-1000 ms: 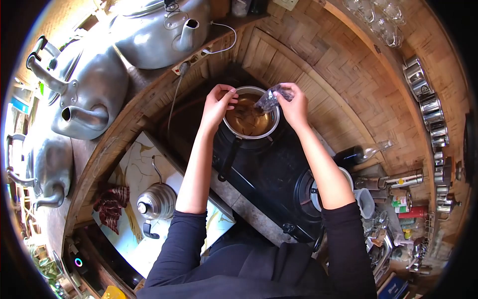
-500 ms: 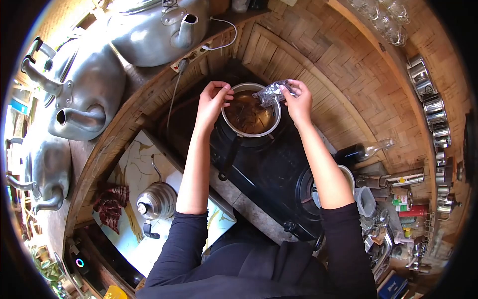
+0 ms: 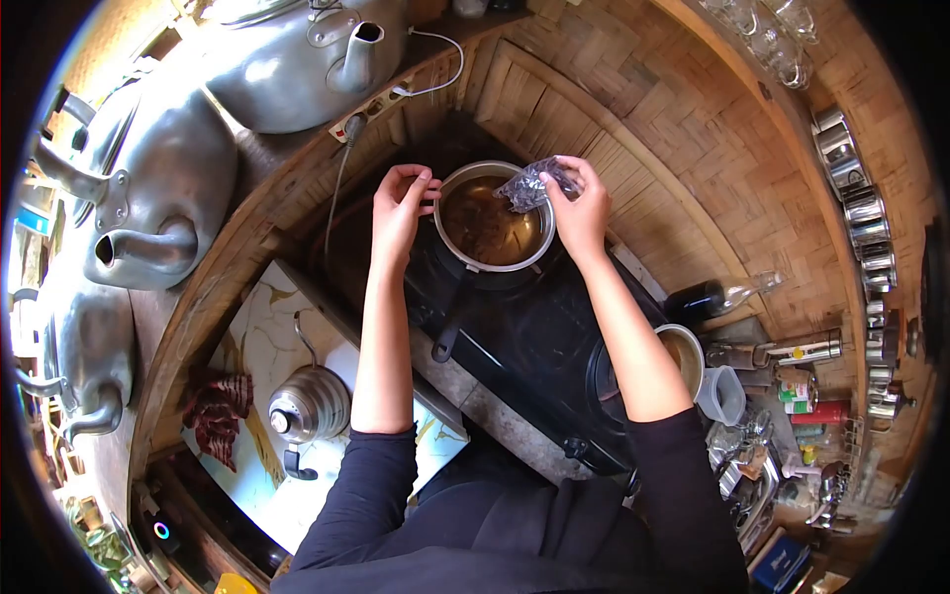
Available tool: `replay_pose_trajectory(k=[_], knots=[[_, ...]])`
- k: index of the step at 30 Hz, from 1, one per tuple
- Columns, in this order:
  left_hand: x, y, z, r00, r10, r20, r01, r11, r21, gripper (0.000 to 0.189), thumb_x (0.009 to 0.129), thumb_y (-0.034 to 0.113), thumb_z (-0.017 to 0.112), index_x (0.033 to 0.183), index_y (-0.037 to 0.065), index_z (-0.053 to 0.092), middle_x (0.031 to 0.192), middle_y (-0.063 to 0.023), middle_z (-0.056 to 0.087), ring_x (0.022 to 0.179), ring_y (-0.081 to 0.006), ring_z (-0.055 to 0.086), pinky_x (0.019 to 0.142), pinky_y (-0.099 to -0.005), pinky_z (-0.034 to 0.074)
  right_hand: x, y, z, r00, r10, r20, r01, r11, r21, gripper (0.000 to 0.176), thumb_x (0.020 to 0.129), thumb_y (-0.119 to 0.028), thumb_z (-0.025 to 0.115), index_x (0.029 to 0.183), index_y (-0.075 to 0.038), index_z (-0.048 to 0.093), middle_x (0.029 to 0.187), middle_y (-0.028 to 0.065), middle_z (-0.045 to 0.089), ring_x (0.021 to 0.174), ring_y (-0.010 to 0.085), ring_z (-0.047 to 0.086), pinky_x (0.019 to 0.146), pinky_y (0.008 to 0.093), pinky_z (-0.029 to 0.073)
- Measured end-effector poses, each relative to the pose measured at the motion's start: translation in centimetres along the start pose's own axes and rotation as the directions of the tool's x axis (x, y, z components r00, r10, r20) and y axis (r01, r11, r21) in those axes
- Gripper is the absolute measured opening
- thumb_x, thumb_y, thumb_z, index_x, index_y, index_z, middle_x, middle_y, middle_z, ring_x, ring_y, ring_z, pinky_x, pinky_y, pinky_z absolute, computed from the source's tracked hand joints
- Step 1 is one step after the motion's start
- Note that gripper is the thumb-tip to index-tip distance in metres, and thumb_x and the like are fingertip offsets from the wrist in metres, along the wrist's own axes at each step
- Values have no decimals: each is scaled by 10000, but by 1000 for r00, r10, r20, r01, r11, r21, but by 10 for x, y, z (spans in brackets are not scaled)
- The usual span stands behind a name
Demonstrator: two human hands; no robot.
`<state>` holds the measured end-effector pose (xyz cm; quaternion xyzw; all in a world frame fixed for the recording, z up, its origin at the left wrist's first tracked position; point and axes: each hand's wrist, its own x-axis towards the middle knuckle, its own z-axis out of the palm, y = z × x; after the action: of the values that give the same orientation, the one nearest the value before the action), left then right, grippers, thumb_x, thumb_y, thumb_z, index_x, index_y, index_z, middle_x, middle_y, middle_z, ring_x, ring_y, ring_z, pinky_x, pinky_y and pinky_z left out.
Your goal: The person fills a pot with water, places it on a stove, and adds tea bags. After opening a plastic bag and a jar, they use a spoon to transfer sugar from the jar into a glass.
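Note:
A saucepan (image 3: 452, 259) with a dark handle holds clear brown liquid and dark pieces on the black stove. Over its right rim, my right hand (image 3: 581, 210) pinches a crinkled clear plastic bag (image 3: 529, 185), tilted with its lower end above the liquid. My left hand (image 3: 401, 210) is beside the left rim, with thumb and index fingertips pressed together and the other fingers curled. Whatever may be between those fingertips is too small to make out.
A second pot (image 3: 693, 346) sits on the stove's right burner, partly behind my forearm. A gooseneck kettle (image 3: 312, 398) and a dark red cloth (image 3: 216, 408) lie on the marbled table at left. Large metal kettles (image 3: 168, 188) line the upper-left shelf; a dark bottle (image 3: 698, 300) leans right.
Both hands have shifted slightly left in view, as has the pan. The bag hangs lower over the pan, and the dark pieces in the liquid have moved.

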<state>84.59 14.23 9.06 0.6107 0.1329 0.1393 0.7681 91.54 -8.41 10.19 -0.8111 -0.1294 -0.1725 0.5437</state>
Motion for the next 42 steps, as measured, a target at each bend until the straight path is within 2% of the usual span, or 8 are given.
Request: replay_pose_trajectory(k=[9,15,17,21,23,28,36,42], knots=[[-3,-6,1,1000,-12,-3,12,1000,-2,255,920,250,616,1040,27,588,923,-70,673,819,-99,619,704,-228,474,-14,2,6,991,-125,43,129,985,-115,268,798,-74,719,1047,-32,627,910,159,691,881,292,686,765,344,522],[-4,-4,-1,1000,-2,4,2,1000,-16,253,925,249,610,1043,27,585,924,-74,673,822,-106,622,702,-227,472,-18,25,5,999,-21,-24,22,999,30,274,824,-50,708,1072,-1,603,914,147,690,826,206,682,702,304,529],[-5,-3,-1,1000,-6,10,6,1000,3,246,935,240,590,1062,29,578,941,-76,666,836,-118,628,720,-241,480,-18,33,1,933,358,-44,-325,887,327,290,854,-64,695,1108,4,572,929,129,680,791,134,650,598,243,510],[-8,-3,-6,1000,0,9,0,1000,4,246,943,233,573,1083,30,572,961,-82,659,852,-133,633,739,-256,490,-17,23,-8,930,351,-107,-302,899,318,271,876,-85,676,1110,5,571,940,114,680,804,130,651,596,236,512],[-9,-1,-6,1000,4,-5,-4,1000,-3,245,938,235,585,1064,26,577,942,-80,664,839,-123,629,727,-248,487,-18,25,-2,987,9,-159,-2,999,45,255,853,-82,689,1083,-15,602,937,110,690,848,165,665,700,297,527],[-14,-1,-2,1000,10,-18,-10,1000,-14,242,933,235,596,1049,23,583,923,-76,668,827,-114,625,717,-240,483,-15,-4,1,985,-167,44,173,951,-258,278,787,-97,713,1049,-61,627,911,137,687,855,310,667,776,348,511],[-29,9,-1,996,77,-43,-75,996,41,217,935,221,583,1047,36,593,921,-69,666,813,-119,629,724,-242,474,-2,17,2,980,181,-87,-161,967,196,275,824,-64,720,1062,-2,596,939,115,692,854,185,668,771,290,517],[-36,11,-2,987,133,-94,-133,991,3,182,934,197,581,1017,37,605,892,-58,667,783,-102,620,698,-234,464,-17,26,-17,635,759,145,-717,510,475,287,876,-209,695,1128,-114,599,891,9,662,724,124,637,604,265,446]])
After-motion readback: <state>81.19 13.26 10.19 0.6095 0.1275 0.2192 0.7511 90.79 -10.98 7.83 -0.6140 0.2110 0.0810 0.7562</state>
